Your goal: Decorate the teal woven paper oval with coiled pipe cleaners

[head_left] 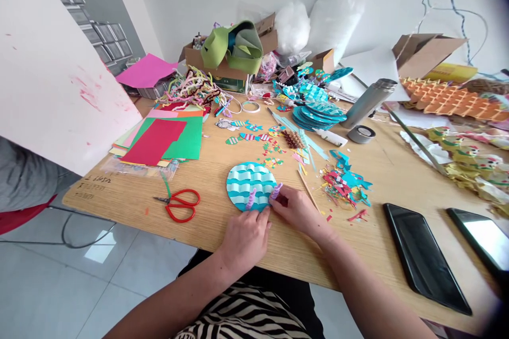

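A round turquoise paper disc [247,175] with wavy pale strips lies near the table's front edge. My left hand [244,238] rests at its lower rim, fingers stretched out and touching the edge. One twisted purple pipe cleaner piece [250,199] stands on the disc just above those fingertips. My right hand [296,209] pinches a second purple pipe cleaner [277,190] at the disc's right edge; the thumb and fingertips partly hide its lower end. Red-handled scissors [183,205] lie to the left of the disc.
Paper scraps [345,180] and a wooden stick [309,190] lie right of the disc. Small paper fish [249,137] and stacked turquoise discs [318,116] sit behind it. Coloured sheets [155,140] are at left; a metal flask [369,103] and black phone [425,257] at right.
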`<state>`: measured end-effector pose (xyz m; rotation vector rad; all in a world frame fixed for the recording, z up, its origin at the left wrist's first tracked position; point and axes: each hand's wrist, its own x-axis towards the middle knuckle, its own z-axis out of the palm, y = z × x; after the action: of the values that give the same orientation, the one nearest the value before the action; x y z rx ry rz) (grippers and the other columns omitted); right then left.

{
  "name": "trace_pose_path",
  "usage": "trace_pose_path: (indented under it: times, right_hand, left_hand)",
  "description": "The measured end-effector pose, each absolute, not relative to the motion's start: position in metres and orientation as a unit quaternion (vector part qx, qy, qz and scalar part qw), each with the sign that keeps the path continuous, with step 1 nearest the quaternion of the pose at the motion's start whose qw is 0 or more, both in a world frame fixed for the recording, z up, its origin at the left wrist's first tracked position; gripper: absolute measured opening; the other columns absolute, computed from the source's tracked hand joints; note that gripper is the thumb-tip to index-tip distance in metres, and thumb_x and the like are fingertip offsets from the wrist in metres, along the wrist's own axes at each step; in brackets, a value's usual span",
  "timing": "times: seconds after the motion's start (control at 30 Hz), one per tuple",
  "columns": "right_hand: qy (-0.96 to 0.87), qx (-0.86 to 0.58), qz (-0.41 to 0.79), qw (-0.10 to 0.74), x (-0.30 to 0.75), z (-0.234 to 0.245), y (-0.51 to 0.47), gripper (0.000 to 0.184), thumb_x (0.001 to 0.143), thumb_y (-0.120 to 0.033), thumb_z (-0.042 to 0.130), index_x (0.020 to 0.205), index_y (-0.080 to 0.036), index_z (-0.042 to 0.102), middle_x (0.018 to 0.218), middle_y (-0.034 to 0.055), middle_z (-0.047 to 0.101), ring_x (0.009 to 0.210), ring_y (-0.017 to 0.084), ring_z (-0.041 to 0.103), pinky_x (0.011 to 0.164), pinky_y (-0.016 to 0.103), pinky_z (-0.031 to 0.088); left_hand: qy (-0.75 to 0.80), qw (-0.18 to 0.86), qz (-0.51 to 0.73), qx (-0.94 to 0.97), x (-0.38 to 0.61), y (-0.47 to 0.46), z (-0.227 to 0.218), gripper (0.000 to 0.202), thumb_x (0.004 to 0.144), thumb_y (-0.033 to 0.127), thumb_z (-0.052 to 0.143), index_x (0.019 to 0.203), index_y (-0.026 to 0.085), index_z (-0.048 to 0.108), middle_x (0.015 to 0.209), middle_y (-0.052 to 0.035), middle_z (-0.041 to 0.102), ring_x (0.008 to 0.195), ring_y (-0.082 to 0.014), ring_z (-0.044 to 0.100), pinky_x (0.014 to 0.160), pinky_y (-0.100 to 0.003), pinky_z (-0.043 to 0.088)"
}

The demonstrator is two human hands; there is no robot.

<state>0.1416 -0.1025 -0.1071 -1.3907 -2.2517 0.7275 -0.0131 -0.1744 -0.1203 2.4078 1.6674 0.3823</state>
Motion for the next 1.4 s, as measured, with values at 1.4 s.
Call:
trace_pose_path:
  times: [1.4]
  right_hand:
    - [-0.813, -0.497, 0.231, 0.196, 0.1413, -0.1124, -0.1013, 0.016, 0.079, -0.018, 0.050, 0.063, -0.019, 0.048, 0.062, 0.0004, 0.052, 0.054, 0.011, 0.044, 0.051, 0.022, 0.033]
  left_hand:
    - [0.554, 0.109, 0.126, 0.815, -0.0129, -0.1728, -0.1237, 0.036, 0.091, 0.027, 0.038, 0.124, 0.018, 0.051, 0.094, -0.0085, 0.066, 0.082, -0.0195, 0.062, 0.065, -0.030, 0.048]
